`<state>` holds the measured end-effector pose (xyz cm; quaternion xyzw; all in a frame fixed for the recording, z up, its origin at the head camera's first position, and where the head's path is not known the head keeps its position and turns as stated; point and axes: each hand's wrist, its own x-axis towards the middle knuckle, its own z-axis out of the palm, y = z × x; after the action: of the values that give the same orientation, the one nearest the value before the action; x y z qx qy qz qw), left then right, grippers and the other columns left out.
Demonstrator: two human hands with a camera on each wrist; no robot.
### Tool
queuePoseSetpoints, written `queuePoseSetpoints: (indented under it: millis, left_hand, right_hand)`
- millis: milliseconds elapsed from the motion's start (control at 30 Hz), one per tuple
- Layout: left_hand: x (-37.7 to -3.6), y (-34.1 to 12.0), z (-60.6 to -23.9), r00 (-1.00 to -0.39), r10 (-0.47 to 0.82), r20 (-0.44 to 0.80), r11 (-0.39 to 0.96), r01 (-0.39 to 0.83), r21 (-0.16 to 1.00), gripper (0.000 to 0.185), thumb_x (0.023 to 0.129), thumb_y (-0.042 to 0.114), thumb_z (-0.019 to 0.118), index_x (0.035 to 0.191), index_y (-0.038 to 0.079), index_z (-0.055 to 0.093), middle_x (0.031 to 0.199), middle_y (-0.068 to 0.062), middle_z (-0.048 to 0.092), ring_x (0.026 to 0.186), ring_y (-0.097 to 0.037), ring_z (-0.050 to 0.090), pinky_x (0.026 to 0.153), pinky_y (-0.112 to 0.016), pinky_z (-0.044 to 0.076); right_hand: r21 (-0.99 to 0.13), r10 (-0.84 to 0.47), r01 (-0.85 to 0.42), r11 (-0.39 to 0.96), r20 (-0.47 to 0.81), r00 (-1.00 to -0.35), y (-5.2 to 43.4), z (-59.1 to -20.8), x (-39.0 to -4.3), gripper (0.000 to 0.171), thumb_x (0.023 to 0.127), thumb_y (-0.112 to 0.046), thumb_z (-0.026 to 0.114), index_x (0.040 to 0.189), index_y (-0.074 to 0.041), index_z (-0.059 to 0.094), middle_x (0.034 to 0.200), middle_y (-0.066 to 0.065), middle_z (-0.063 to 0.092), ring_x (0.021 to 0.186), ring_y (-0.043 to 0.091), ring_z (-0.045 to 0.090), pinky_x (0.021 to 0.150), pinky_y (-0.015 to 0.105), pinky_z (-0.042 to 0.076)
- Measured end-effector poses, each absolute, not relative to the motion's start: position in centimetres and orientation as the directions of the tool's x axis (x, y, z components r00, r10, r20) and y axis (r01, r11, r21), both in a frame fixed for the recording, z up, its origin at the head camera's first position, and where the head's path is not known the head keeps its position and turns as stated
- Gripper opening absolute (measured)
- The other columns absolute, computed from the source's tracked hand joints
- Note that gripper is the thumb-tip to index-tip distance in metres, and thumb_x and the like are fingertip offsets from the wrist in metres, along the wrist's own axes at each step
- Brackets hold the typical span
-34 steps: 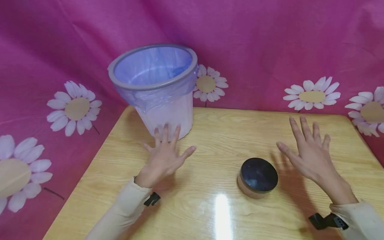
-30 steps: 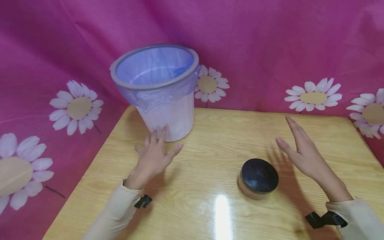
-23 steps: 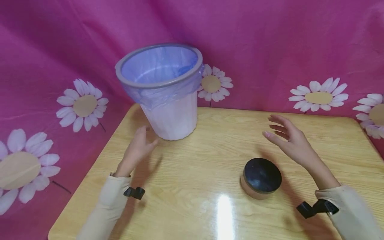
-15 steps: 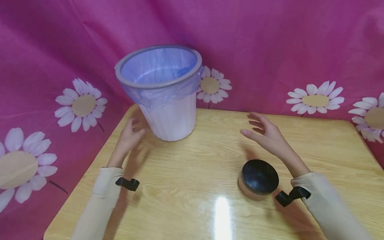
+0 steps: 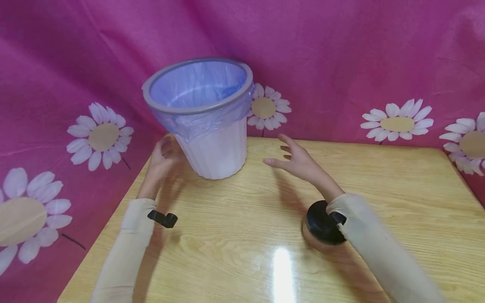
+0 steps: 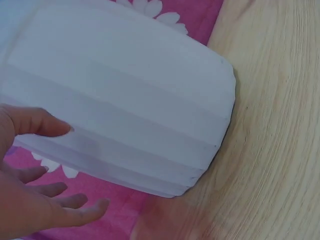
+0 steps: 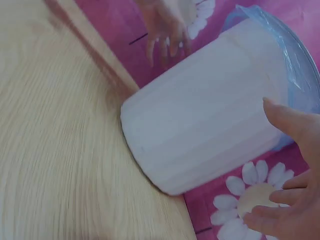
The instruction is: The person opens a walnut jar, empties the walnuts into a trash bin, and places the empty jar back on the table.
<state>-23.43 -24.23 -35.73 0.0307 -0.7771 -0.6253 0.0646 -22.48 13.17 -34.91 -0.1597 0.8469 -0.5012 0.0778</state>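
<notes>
We see white bin (image 7: pixel 210 125) mid-frame on table (image 7: pixel 55 165); our right hand (image 7: pixel 292 190) lower right, fingers spread, apart from it.

The bin (image 5: pixel 214 147) is seen as matt ribbed white plastic, lined with thin glossy film (image 5: pixel 197 86); the table (image 5: pixel 379 176) is shown as glossy varnished wood.

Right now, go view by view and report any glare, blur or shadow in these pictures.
Head view: a bright streak of glare on the glossy table, soft shadows beneath both forearms, the right hand slightly blurred. Left wrist view: table grain smeared, white bin softly focused. Right wrist view: wood streaked with blur; the bin's base casts a dark shadow.
</notes>
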Motion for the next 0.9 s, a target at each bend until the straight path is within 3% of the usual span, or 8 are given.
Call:
queuePoseSetpoints:
  millis: [333,567,733,800,900]
  left_hand:
    - [-24.6,-24.8,-35.7,-0.995,-0.093,0.021,0.178,0.004,0.984,0.085,0.074,-0.021,0.033,0.153,0.001,0.010,0.153,-0.023,0.026,0.139,-0.036,0.029,0.115,-0.041,0.025]
    - [-25.1,-25.3,-35.7,-0.999,-0.015,0.043,0.142,0.041,0.989,0.096,0.070,-0.025,0.033,0.155,0.008,0.004,0.157,-0.020,0.018,0.142,-0.034,0.022,0.107,-0.044,0.036]
    - [-24.8,-25.8,-36.3,-0.997,0.035,0.063,0.136,0.067,0.988,0.103,0.068,-0.028,0.034,0.156,0.014,0.000,0.159,-0.018,0.014,0.144,-0.032,0.017,0.112,-0.044,0.029]
    - [-24.7,-25.8,-36.4,-0.997,0.036,0.063,0.124,0.067,0.990,0.103,0.069,-0.028,0.036,0.156,0.014,0.000,0.159,-0.018,0.013,0.144,-0.032,0.016,0.110,-0.039,0.031]
    - [-24.8,-25.7,-36.5,-0.997,0.026,0.076,0.103,0.079,0.992,0.102,0.070,-0.028,0.042,0.156,0.013,0.004,0.158,-0.019,0.016,0.144,-0.033,0.017,0.099,-0.026,0.041]
  right_hand:
    - [-0.936,-0.317,-0.145,0.320,0.039,-0.948,8.6,-34.7,-23.4,0.090,0.086,-0.028,0.073,0.154,-0.009,0.017,0.158,0.011,0.021,0.141,0.030,0.029,0.112,0.041,0.033]
    - [-0.959,-0.289,-0.156,0.238,0.084,-0.954,5.0,-35.5,-24.4,0.087,0.086,-0.016,0.071,0.155,-0.012,0.016,0.158,0.010,0.020,0.142,0.031,0.027,0.111,0.042,0.033]
    - [-0.958,-0.344,-0.187,0.216,0.105,-0.933,2.9,-36.2,-24.8,0.095,0.084,-0.007,0.069,0.156,-0.016,0.008,0.161,0.003,0.012,0.144,0.028,0.022,0.112,0.039,0.032]
    - [-0.960,-0.359,-0.196,0.198,0.115,-0.926,2.4,-36.1,-24.8,0.097,0.084,-0.005,0.069,0.156,-0.016,0.005,0.161,0.002,0.010,0.144,0.028,0.021,0.112,0.039,0.032]
    - [-0.960,-0.360,-0.208,0.185,0.131,-0.924,2.0,-35.9,-24.9,0.098,0.084,-0.005,0.068,0.156,-0.014,0.002,0.161,0.003,0.007,0.144,0.028,0.019,0.112,0.041,0.031]
